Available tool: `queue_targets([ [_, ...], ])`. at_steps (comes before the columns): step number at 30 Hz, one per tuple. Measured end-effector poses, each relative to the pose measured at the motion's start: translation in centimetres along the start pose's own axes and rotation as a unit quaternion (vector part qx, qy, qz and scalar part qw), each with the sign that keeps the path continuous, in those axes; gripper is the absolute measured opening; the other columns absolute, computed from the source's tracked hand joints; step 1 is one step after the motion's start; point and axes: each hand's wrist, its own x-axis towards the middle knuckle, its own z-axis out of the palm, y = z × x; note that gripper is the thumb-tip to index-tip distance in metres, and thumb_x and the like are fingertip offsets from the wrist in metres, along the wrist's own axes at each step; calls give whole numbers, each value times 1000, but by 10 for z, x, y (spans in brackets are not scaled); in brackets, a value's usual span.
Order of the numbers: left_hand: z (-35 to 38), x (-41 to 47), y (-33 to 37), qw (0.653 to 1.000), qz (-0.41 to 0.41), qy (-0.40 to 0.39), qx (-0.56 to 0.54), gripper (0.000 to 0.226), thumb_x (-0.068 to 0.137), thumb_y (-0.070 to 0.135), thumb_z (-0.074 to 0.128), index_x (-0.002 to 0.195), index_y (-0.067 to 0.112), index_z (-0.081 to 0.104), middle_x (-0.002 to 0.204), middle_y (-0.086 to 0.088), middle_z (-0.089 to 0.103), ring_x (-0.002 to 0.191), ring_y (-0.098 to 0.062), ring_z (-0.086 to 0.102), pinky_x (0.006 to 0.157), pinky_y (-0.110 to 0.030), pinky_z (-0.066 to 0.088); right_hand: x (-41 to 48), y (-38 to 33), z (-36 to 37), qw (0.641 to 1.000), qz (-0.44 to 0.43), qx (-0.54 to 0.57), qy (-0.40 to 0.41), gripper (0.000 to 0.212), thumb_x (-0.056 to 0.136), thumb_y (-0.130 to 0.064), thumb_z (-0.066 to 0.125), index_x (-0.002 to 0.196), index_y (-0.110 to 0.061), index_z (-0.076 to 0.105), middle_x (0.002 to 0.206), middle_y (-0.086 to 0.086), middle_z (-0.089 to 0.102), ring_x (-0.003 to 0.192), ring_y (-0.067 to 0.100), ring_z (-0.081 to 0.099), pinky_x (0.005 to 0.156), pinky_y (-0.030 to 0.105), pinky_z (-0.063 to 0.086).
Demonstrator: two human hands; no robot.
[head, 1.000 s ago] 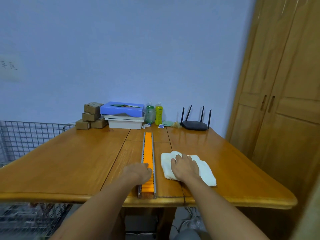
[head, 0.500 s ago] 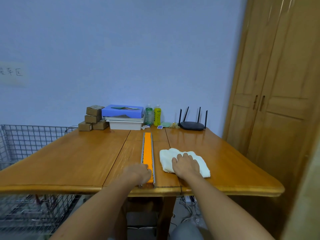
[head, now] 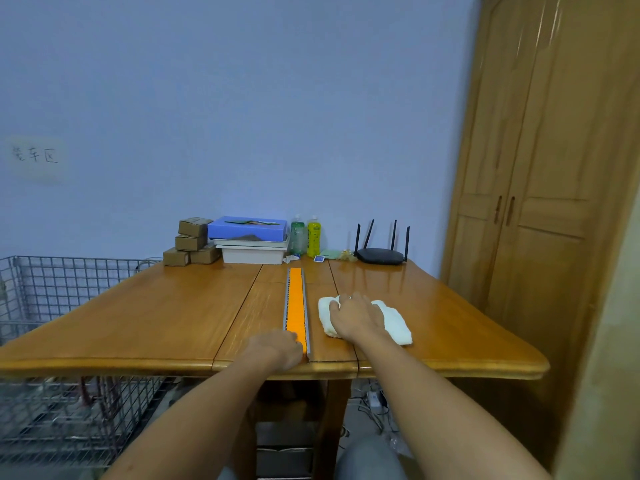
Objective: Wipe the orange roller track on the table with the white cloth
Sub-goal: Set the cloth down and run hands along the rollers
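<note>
The orange roller track point(head: 296, 301) in its grey rail runs lengthwise down the middle of the wooden table point(head: 138, 317), from the near edge toward the back. My left hand point(head: 275, 349) rests on the track's near end with its fingers curled over the left rail. The white cloth point(head: 393, 322) lies crumpled on the table just right of the track. My right hand point(head: 353, 315) lies on top of the cloth, with fingers bent into the fabric at its far edge. The cloth and the track are apart.
At the table's back stand small cardboard boxes point(head: 190, 240), a blue box on a white tray point(head: 251, 239), two bottles point(head: 306, 239) and a black router point(head: 381, 252). A wire cage point(head: 52, 289) stands to the left, a wooden wardrobe point(head: 536, 202) to the right.
The camera has tilted up and back, so the table sits lower and farther in view. My right hand's fingers have gathered the cloth slightly. My left hand stays on the track's near end.
</note>
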Motion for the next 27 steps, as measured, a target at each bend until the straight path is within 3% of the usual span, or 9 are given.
queue_targets([
  [16, -8, -43, 5, 992, 30, -11, 120, 51, 101, 33, 45, 151, 23, 42, 148, -8, 51, 133, -28, 51, 106, -39, 44, -32, 9, -34, 999, 19, 23, 20, 46, 100, -42, 38, 134, -17, 57, 134, 7, 58, 119, 27, 53, 91, 39, 45],
  [27, -11, -59, 1, 992, 45, -24, 116, 59, 101, 29, 44, 158, 26, 29, 157, -10, 41, 141, -31, 42, 113, -44, 40, -44, 5, -32, 1000, 19, 17, 9, 47, 99, -40, 41, 138, -18, 53, 137, 7, 55, 123, 27, 51, 93, 39, 44],
])
